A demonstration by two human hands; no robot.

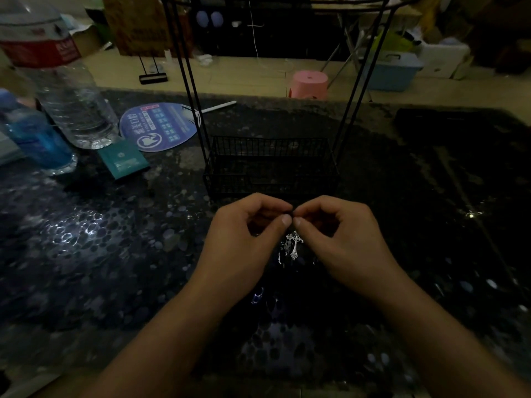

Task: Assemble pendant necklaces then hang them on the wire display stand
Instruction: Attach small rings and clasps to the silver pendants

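Head view: left hand [244, 234] and right hand [339, 234] fingers pinch a dark cord above the cross pendant [295, 245] at 6 o'clock of the wire stand [270, 165]; assembly unfinished, nothing visibly hung.

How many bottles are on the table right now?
2: a large clear bottle at the far left, and a small blue bottle beside it, nearer the left edge. More may sit out of frame.

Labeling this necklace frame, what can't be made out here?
- Head view: whatever the left hand and right hand pinch; fingertips cover it, scene is dim.
- Cord or chain above the cross pendant: too dark and thin.
- Wire display stand: top bar cut by the upper edge.
- Large water bottle: top cut by the edge.
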